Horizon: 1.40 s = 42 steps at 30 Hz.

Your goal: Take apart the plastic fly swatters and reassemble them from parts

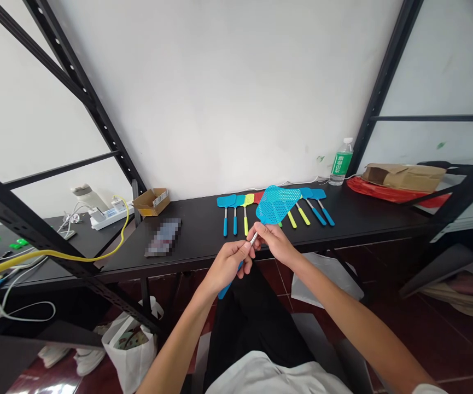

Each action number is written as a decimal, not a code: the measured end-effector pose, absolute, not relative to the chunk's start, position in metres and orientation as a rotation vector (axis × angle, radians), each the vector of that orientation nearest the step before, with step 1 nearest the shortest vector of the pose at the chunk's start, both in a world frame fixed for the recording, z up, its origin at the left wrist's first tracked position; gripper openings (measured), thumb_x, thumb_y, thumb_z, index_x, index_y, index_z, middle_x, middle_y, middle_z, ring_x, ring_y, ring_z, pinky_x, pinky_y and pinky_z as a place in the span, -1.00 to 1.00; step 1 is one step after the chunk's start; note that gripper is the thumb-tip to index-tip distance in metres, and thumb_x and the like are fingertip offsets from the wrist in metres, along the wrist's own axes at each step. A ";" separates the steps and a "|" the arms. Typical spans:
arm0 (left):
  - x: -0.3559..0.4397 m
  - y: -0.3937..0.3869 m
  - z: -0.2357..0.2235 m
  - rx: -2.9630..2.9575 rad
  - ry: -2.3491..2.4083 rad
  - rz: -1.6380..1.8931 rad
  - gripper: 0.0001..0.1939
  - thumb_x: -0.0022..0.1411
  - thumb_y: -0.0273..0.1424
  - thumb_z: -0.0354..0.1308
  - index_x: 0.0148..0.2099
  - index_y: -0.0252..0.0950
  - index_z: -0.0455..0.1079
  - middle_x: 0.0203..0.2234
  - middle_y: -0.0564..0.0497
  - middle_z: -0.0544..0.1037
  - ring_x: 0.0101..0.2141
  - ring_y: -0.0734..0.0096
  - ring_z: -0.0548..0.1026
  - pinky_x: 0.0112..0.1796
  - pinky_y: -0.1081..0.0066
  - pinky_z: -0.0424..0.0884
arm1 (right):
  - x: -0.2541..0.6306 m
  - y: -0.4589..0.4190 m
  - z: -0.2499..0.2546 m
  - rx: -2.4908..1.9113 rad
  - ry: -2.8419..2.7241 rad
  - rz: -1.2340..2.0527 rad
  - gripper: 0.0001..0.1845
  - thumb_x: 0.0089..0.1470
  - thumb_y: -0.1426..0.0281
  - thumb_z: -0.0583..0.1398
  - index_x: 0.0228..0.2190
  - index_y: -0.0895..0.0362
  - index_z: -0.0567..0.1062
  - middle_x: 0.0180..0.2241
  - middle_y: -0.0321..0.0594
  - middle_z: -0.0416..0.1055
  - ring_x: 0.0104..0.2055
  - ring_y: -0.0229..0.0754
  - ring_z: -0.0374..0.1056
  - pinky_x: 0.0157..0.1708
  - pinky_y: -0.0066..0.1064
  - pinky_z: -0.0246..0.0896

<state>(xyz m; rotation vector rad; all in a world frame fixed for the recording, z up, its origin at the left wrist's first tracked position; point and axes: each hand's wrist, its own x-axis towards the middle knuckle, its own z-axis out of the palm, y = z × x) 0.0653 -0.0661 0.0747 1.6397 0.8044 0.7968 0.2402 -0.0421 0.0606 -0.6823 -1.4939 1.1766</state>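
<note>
A blue swatter (pixel 276 207) is held between two bare hands at the front of a black table (pixel 195 219), seen over my remote feed. Its long axis slants from the handle (pixel 225 290), low on the left, to the perforated head, farther out on the right. The left hand (pixel 230 264) is wrapped around the handle side; the right hand (pixel 274 241), nearer the head, pinches the metal shaft (pixel 253 239) just below it. Both are closed on the piece, fingers nearly meeting. Beyond lies a row of swatters (pixel 248 200) in blue, yellow and red, handles toward the wearer. From my angle the raised head hides the row's middle; I cannot tell whether it touches any of them. To the left sit a blurred-out flat object (pixel 163 237) and an open cardboard box (pixel 151 203); at far right, a water bottle (pixel 341 164) stands upright by the wall (pixel 236 98).
</note>
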 end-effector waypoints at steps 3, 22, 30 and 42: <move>0.064 -0.066 0.075 1.483 0.730 0.716 -0.55 0.37 -0.05 0.00 -0.38 -0.32 0.33 -0.74 0.08 0.37 -0.73 0.57 0.19 -0.63 0.50 0.07 | 0.242 -0.043 0.062 -0.676 -1.507 1.188 -0.44 0.21 -0.05 0.11 -0.43 0.16 0.59 -0.58 -0.26 0.34 -0.51 -0.26 0.27 -0.45 -0.39 0.21; 0.070 -0.069 0.074 1.255 0.510 0.641 -0.57 0.35 -0.05 0.04 -0.39 -0.29 0.28 -0.84 0.18 0.20 -0.78 0.61 0.01 -0.62 0.46 -0.01 | 0.262 -0.039 0.063 -0.638 -1.566 1.077 -0.49 0.25 -0.02 0.08 -0.39 0.09 0.60 -0.49 -0.21 0.42 -0.45 -0.19 0.30 -0.35 -0.31 0.23; 0.069 -0.076 0.083 1.713 0.763 0.718 -0.54 0.41 -0.03 -0.13 -0.37 -0.27 0.26 -0.79 0.16 0.27 -0.72 0.56 0.12 -0.58 0.49 0.07 | 0.263 -0.038 0.065 -0.706 -1.522 1.032 -0.46 0.25 -0.03 0.08 -0.42 0.10 0.62 -0.53 -0.20 0.43 -0.46 -0.19 0.32 -0.37 -0.31 0.24; 0.074 -0.084 0.091 2.289 1.191 0.819 -0.58 0.46 -0.15 -0.15 -0.44 -0.24 0.15 -0.67 0.13 0.31 -0.60 0.47 0.26 -0.48 0.44 0.06 | 0.257 -0.034 0.064 -0.703 -1.368 0.918 -0.46 0.23 -0.03 0.12 -0.49 0.13 0.59 -0.62 -0.24 0.39 -0.53 -0.24 0.31 -0.48 -0.37 0.20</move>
